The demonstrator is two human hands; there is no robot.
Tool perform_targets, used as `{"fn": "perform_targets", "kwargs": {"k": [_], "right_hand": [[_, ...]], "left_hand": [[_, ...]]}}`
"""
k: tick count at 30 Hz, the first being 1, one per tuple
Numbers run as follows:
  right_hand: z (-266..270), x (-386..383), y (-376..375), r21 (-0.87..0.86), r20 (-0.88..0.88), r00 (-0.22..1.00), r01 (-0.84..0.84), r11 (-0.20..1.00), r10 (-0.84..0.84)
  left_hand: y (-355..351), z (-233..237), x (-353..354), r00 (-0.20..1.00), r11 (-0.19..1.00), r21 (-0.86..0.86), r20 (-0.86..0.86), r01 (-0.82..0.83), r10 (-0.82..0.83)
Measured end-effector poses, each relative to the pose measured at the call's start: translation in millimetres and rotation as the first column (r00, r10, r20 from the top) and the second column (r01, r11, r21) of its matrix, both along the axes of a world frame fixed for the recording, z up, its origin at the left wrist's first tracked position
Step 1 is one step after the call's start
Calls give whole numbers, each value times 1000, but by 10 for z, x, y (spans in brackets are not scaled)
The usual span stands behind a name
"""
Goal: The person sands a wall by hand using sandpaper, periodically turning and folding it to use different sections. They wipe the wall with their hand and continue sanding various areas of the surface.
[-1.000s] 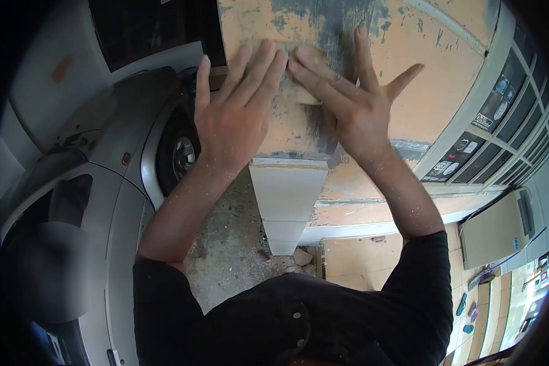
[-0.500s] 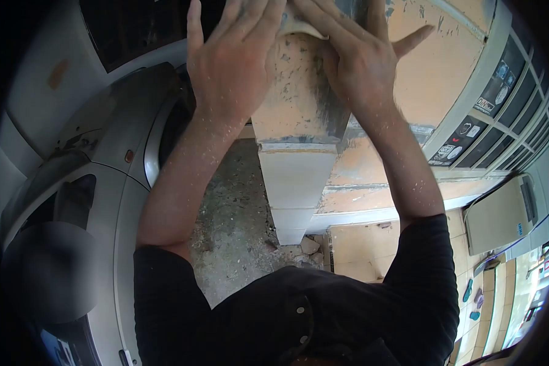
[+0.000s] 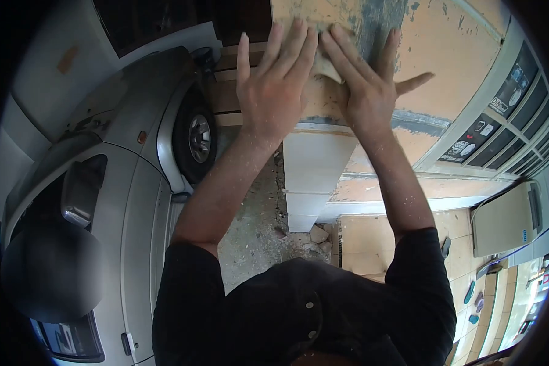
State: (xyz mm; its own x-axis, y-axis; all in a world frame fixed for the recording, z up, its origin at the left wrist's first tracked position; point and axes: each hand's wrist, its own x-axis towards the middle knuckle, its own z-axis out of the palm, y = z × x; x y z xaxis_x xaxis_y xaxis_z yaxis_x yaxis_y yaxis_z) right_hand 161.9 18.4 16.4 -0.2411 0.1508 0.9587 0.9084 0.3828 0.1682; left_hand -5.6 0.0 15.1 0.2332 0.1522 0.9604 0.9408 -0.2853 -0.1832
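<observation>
My left hand (image 3: 271,97) lies flat against the front of a pillar (image 3: 320,102) with worn, peeling peach paint, its fingers stretched out and spread. Beside it, my right hand (image 3: 367,88) rests near the pillar's dark-stained corner, fingers also straight and splayed, little finger pointing right. Between and under the fingers shows a curled cream-coloured sheet (image 3: 328,70) that looks like sandpaper; most of it is hidden by the hands. Pale flecks dot both forearms. Just below the hands, the pillar's white lower part (image 3: 320,160) begins at a ledge.
A silver car (image 3: 113,195) stands close on my left, its front wheel (image 3: 195,137) near the pillar. Broken rubble (image 3: 318,233) lies at the pillar's foot. To the right are a barred window (image 3: 488,131), a beige appliance (image 3: 503,219) and slippers (image 3: 470,293) on tiles.
Both hands have slid down the pillar toward the ledge, with the cream sheet moving along under them. The view has shifted, bringing the car's wheel into sight.
</observation>
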Motion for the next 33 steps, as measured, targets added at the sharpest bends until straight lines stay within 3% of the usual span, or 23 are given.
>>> {"fn": "perform_targets", "kwargs": {"k": [1,2,3,4,5,7,9,11,13,15,16,17,18,19,21,23,24,25,26,29,31,33], "right_hand": [[437,-3,58,-328,-50,999,-1,945,-16],[717,0,114,-618,-86,995,-15,786,-48],[776,-21,111,-633,-81,995,-6,774,-58],[812,-59,111,-285,-56,998,-54,957,40],[808,-67,114,108,9,992,-125,986,125],[50,55,204,-181,80,982,-152,972,169],[-935,44,135,-86,97,995,7,996,1],[-1639,77,33,-154,77,997,10,988,2],[-1240,76,96,-94,84,996,23,995,-15],[-527,90,201,-27,3,1000,-6,1000,6],[-135,197,357,-133,-53,949,-315,940,311],[254,294,396,-216,-143,802,-597,772,580],[722,128,46,9,-36,994,-104,995,104],[862,133,72,63,-27,993,-109,992,111],[775,158,113,109,-19,993,-116,987,119],[55,187,109,-71,-63,986,-159,985,154],[-366,213,139,-157,-84,982,-179,971,168],[-870,305,207,-56,73,997,28,998,-24],[-1253,328,114,-126,42,999,-19,992,25],[-1033,353,172,14,38,998,-44,999,43],[-277,239,23,88,46,999,-31,996,27],[878,588,796,168,3,1000,-16,986,16]], "left_hand": [[-90,451,12,993,975,-189,-11,-115,115],[-127,725,23,974,903,-367,-39,-221,223],[-63,739,22,976,898,-386,-40,-213,214],[-1,738,22,994,986,-125,6,-107,109],[28,714,15,1000,988,153,25,-1,-3],[77,-7,-96,1000,998,55,3,-20,20],[-89,-964,-71,999,988,-151,28,-31,35],[-144,-1587,-110,998,978,-202,-38,-49,42],[-95,-1176,-157,992,986,-136,-99,-93,80],[13,-373,-131,980,997,2,-180,-83,82],[45,88,-79,981,996,71,-185,-52,65],[-20,552,-4,983,996,81,-179,-33,47],[-52,835,50,984,995,99,-176,-13,31],[-9,836,58,984,994,109,-176,-11,30],[80,669,51,977,966,-158,-91,-203,191],[107,117,85,996,997,62,-74,-54,58],[38,-345,102,996,997,-48,-67,-62,58],[-55,-818,115,997,985,-161,-57,-69,60],[-67,-1162,85,993,983,-161,-89,-88,75],[-93,-934,127,988,982,-150,-118,-117,100],[-16,-86,152,981,992,-20,-149,-128,124],[81,894,211,977,981,171,-176,-90,120]]}}
